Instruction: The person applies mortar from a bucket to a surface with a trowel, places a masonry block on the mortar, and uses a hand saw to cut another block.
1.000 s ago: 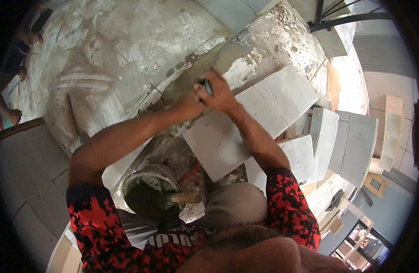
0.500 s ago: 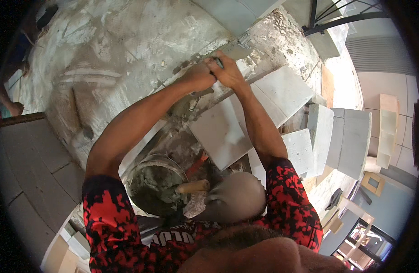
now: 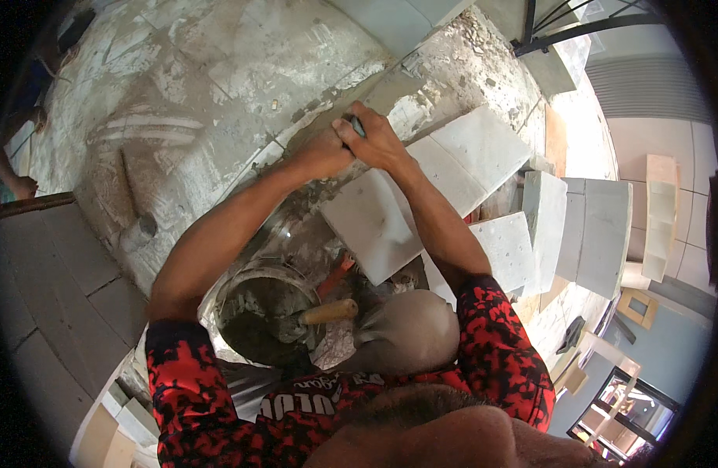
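Both arms reach forward, and my hands are together low over a damp grey strip along the base of the pale, plaster-smeared surface. My right hand (image 3: pixel 376 139) is closed around a small dark grey-green thing (image 3: pixel 359 126), of which only a bit shows between thumb and fingers. Pressed against it, my left hand (image 3: pixel 325 153) is closed too; its fingers are mostly hidden, and what they grip cannot be made out. Nearer me stands a bucket (image 3: pixel 232 282) with grey mortar (image 3: pixel 253 331) in it. A trowel with a wooden handle (image 3: pixel 330 312) rests at its right side.
Pale grey blocks (image 3: pixel 373 222) lie right of my hands, with more blocks (image 3: pixel 472 152) behind and beside them. An orange-red object (image 3: pixel 337 273) lies near the bucket. Grey block wall (image 3: pixel 62 265) is at left. Another person's hand (image 3: pixel 22 186) shows at the far left edge.
My two hands have moved together a little to the left and nearer to me, still closed. The whole view has shifted slightly; the bucket and trowel look unchanged.
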Motion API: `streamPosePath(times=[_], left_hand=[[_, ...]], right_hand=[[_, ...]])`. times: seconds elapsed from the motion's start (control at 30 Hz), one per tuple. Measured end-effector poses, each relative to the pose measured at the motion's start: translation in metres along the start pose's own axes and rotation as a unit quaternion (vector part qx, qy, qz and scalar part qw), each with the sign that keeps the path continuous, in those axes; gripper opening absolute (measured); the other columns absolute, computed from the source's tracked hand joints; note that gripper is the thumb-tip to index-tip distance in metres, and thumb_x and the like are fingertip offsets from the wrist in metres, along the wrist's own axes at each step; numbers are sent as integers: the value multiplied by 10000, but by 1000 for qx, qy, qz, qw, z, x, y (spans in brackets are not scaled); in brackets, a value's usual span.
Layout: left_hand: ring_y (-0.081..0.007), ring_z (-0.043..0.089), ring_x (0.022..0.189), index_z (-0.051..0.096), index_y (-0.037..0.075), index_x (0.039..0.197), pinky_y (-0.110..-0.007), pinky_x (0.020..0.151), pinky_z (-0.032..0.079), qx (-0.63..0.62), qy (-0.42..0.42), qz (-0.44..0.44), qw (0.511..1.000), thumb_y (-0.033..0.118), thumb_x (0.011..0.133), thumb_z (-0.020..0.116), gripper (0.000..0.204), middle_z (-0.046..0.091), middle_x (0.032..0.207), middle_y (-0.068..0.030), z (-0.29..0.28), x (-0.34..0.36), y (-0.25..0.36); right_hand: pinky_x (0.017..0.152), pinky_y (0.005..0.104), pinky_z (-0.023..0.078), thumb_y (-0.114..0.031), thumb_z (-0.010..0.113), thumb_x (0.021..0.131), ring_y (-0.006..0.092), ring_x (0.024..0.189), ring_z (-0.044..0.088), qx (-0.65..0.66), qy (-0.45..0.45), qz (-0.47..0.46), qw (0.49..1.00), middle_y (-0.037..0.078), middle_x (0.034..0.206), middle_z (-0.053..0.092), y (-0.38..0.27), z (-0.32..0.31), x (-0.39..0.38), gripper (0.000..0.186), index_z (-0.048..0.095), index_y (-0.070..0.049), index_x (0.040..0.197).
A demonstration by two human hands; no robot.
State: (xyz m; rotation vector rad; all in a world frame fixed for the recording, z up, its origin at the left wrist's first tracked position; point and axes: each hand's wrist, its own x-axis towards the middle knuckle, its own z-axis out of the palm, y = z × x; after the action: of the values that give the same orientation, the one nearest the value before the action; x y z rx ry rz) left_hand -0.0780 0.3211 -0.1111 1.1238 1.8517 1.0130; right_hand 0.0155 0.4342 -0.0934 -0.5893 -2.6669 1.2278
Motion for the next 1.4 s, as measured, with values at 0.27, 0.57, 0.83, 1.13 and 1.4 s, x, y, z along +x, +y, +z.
streamPosePath(times=[0.27,0.57,0.83,1.13,1.4], left_hand=[[-324,630,886,599,-36,974,-427,785,478,48,64,38,996,299,822,578,369,650,932,-201,3,-28,7],[-417,613,929,611,-37,1012,-460,807,479,126,17,-75,989,267,819,549,366,637,1001,-264,-31,-48,20],[-418,625,856,613,-22,981,-466,764,478,65,37,-22,997,262,793,567,344,650,875,-249,-41,-103,26],[-447,610,834,591,-88,908,-502,749,486,123,-48,2,991,165,752,563,298,633,884,-272,-12,-141,75],[-430,605,888,576,-30,980,-492,760,480,64,-14,41,997,244,808,595,324,627,909,-263,24,-56,45]], right_hand=[[806,392,465,-456,576,871,331,882,622,17,24,-60,998,235,894,641,-7,7,-13,518,563,33,1042],[839,469,445,-417,580,854,450,955,583,87,-8,10,996,314,965,598,-43,23,-4,479,553,29,1027],[767,482,447,-373,605,850,443,883,568,26,62,-42,997,287,905,587,-76,42,-36,414,535,20,956],[758,436,456,-338,658,847,406,866,569,81,42,-40,995,224,912,556,-89,-2,-107,386,513,-14,999],[761,415,464,-438,656,835,304,845,604,54,88,61,993,203,898,595,-47,-26,-73,510,505,3,1044]])
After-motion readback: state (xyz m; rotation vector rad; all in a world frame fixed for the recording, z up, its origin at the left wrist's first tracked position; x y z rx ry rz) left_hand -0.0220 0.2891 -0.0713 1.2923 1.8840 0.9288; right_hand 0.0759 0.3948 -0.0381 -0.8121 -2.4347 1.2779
